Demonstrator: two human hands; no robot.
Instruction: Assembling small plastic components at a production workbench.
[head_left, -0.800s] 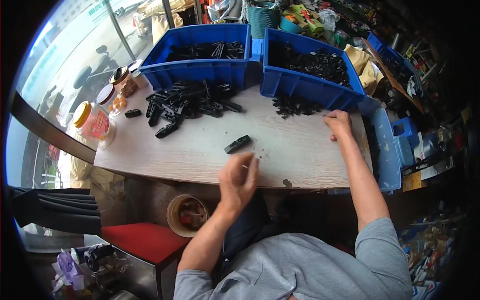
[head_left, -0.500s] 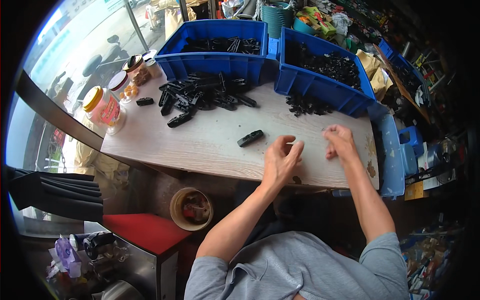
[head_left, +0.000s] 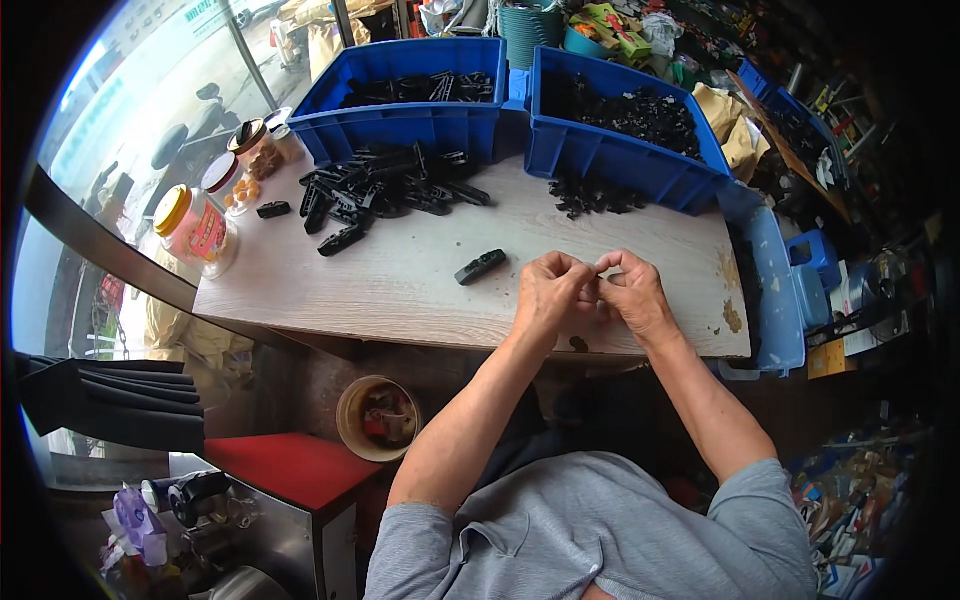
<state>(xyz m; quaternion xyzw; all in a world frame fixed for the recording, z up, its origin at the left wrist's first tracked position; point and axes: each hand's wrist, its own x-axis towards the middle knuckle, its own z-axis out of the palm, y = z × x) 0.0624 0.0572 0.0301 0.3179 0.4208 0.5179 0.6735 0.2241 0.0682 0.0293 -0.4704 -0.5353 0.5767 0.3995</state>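
Above the table's near edge, my left hand [head_left: 550,292] and my right hand [head_left: 636,292] meet with their fingertips pinched together. Something small and dark shows between the fingers, too small and covered to name. To the left of my hands a single long black plastic part [head_left: 482,267] lies on the table. Farther back, a heap of similar long black parts [head_left: 385,190] is spread out in front of the left blue bin. A scatter of small black pieces [head_left: 592,195] lies before the right blue bin.
The left blue bin [head_left: 400,128] holds long black parts; the right blue bin [head_left: 625,160] holds small black pieces. Lidded jars, one a yellow-lidded jar [head_left: 196,228], line the table's left edge. A waste bucket [head_left: 348,425] stands on the floor beside a red-topped cabinet [head_left: 290,468].
My right hand has moved left and met my left hand, and both are now closed at the fingertips. The whole view has shifted slightly; the black parts stay in place.
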